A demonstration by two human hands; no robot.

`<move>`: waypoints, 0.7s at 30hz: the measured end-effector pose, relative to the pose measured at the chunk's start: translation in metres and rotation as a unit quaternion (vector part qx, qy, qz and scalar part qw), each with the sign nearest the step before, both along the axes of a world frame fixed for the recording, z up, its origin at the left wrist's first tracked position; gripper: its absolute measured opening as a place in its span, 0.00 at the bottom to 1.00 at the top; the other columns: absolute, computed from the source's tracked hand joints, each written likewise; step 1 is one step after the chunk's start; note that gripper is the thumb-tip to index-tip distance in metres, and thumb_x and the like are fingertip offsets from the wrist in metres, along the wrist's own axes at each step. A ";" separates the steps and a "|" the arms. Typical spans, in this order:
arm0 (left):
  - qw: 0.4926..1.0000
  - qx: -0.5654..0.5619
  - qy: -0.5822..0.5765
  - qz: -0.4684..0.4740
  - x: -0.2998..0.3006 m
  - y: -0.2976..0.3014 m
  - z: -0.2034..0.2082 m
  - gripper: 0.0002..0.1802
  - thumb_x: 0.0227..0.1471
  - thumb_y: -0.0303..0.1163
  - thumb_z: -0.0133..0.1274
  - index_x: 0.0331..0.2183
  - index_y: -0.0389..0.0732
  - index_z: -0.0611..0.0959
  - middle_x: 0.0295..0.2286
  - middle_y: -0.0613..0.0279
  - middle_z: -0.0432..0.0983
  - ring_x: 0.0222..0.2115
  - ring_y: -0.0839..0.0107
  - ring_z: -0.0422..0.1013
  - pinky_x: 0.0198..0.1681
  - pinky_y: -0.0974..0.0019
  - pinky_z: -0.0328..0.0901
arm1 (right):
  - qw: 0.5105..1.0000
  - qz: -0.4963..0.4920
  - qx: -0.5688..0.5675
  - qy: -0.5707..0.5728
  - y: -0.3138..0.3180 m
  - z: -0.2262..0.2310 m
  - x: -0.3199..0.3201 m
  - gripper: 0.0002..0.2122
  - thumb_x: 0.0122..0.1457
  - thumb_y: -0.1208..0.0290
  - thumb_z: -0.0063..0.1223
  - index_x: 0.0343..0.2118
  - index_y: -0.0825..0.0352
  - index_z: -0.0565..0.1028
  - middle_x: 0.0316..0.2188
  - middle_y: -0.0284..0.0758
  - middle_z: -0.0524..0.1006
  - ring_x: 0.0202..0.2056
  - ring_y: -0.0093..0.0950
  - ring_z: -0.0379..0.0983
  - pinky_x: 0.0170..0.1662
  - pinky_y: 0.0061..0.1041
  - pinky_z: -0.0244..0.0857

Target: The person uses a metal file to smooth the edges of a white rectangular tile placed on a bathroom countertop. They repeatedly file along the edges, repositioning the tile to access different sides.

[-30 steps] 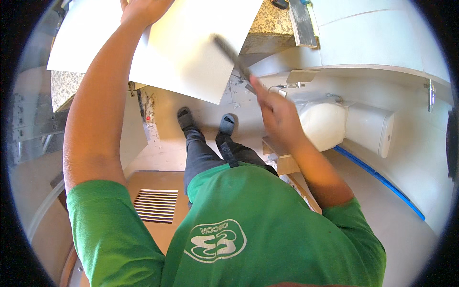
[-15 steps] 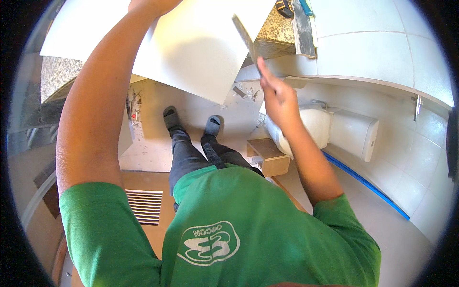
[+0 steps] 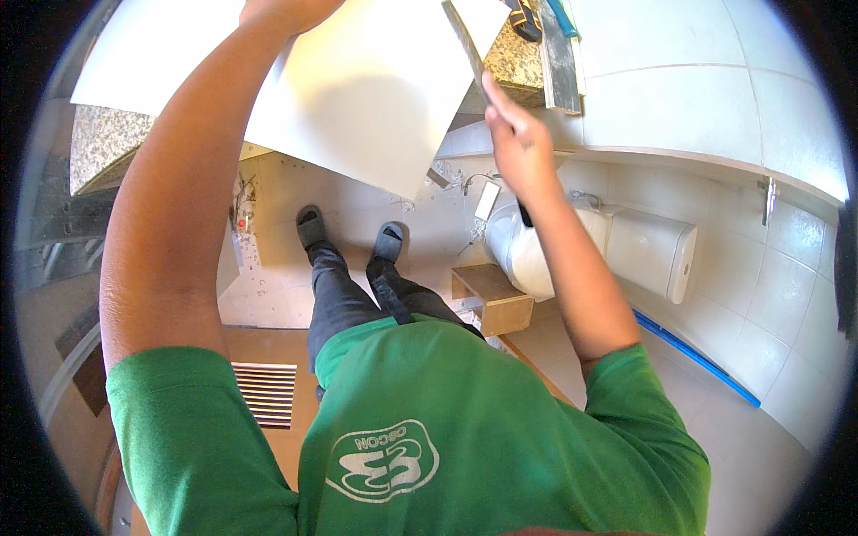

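Observation:
A large white panel [image 3: 375, 125] lies over a speckled granite counter [image 3: 100, 147], one corner sticking out toward me. At the upper edge of the view my left hand [image 3: 290, 12] is on the panel; its fingers are cut off by the frame. My right hand [image 3: 522, 152] is closed around a long flat metal file [image 3: 464, 36], with a dark handle end showing below the wrist. The file's blade lies along the panel's right edge, pointing away from me.
Beyond the panel's right edge lie a black-and-yellow tool [image 3: 525, 20] and a dark straight bar [image 3: 560, 71]. Below right are a toilet [image 3: 523, 255], a small wooden box [image 3: 502, 314] and a blue pole [image 3: 697, 357]. Debris litters the floor by my feet.
My right hand has pushed the file farther away along the panel's edge, and its dark handle end now shows. My left hand stays on the panel. The view has shifted slightly.

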State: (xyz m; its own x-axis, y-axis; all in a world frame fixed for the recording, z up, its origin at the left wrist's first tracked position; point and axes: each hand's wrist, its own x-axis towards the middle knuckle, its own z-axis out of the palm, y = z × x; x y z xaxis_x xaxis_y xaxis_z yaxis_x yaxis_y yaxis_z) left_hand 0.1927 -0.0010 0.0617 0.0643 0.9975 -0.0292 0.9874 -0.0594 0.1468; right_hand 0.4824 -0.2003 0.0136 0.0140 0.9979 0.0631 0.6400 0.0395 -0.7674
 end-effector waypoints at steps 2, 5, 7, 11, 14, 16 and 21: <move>1.000 -0.003 0.000 0.001 0.001 -0.001 0.002 0.48 0.59 0.69 0.40 0.71 0.50 0.59 0.72 0.46 0.42 0.72 0.43 0.35 0.73 0.42 0.31 | 0.998 0.019 0.059 -0.009 0.002 -0.002 0.006 0.24 0.68 0.79 0.48 0.65 0.48 0.72 0.30 0.34 0.75 0.32 0.19 0.70 0.42 0.20 0.68; 1.000 -0.003 0.007 0.002 0.001 -0.002 0.005 0.48 0.60 0.69 0.40 0.71 0.50 0.58 0.72 0.45 0.42 0.72 0.43 0.35 0.73 0.42 0.31 | 0.999 -0.008 -0.046 -0.021 -0.045 0.015 0.000 0.24 0.68 0.79 0.50 0.64 0.48 0.72 0.40 0.41 0.82 0.38 0.19 0.74 0.47 0.20 0.68; 1.000 0.000 0.003 -0.001 0.001 -0.004 0.006 0.48 0.60 0.69 0.40 0.71 0.50 0.58 0.72 0.45 0.42 0.72 0.43 0.35 0.73 0.42 0.30 | 0.998 -0.002 -0.059 -0.010 -0.081 0.029 -0.008 0.24 0.67 0.79 0.50 0.64 0.48 0.72 0.46 0.45 0.83 0.41 0.20 0.77 0.49 0.20 0.67; 1.000 -0.002 -0.001 0.000 0.000 -0.005 0.006 0.48 0.60 0.69 0.40 0.71 0.50 0.58 0.72 0.45 0.42 0.72 0.43 0.35 0.73 0.42 0.30 | 1.000 0.001 -0.018 0.006 -0.063 0.032 -0.015 0.24 0.67 0.79 0.50 0.64 0.48 0.72 0.51 0.46 0.82 0.42 0.20 0.78 0.51 0.20 0.67; 1.000 -0.006 0.003 -0.001 0.002 -0.003 0.006 0.48 0.60 0.69 0.40 0.71 0.50 0.59 0.71 0.45 0.42 0.72 0.43 0.35 0.73 0.42 0.30 | 1.000 0.001 -0.003 -0.021 0.002 0.016 -0.006 0.23 0.68 0.78 0.49 0.64 0.48 0.72 0.53 0.46 0.80 0.45 0.21 0.78 0.52 0.21 0.67; 1.000 -0.005 0.001 -0.001 0.001 -0.003 0.005 0.48 0.60 0.69 0.40 0.71 0.49 0.59 0.71 0.44 0.42 0.72 0.43 0.35 0.73 0.42 0.30 | 0.999 -0.009 -0.033 -0.022 0.017 0.011 -0.001 0.23 0.69 0.77 0.49 0.64 0.48 0.72 0.55 0.46 0.79 0.48 0.22 0.78 0.53 0.21 0.67; 1.000 -0.008 -0.002 0.000 0.001 -0.001 0.005 0.48 0.60 0.69 0.40 0.71 0.49 0.59 0.72 0.45 0.41 0.72 0.43 0.35 0.73 0.42 0.30 | 0.999 0.019 -0.006 0.030 -0.024 0.019 0.005 0.23 0.69 0.77 0.49 0.65 0.49 0.72 0.56 0.49 0.78 0.46 0.23 0.78 0.52 0.21 0.67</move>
State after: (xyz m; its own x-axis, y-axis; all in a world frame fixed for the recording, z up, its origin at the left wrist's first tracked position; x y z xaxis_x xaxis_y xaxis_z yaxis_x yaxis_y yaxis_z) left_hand 0.1935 -0.0020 0.0664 0.0639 0.9969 -0.0458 0.9869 -0.0563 0.1514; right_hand 0.4874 -0.2245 0.0328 -0.0202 0.9984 0.0521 0.5915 0.0540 -0.8045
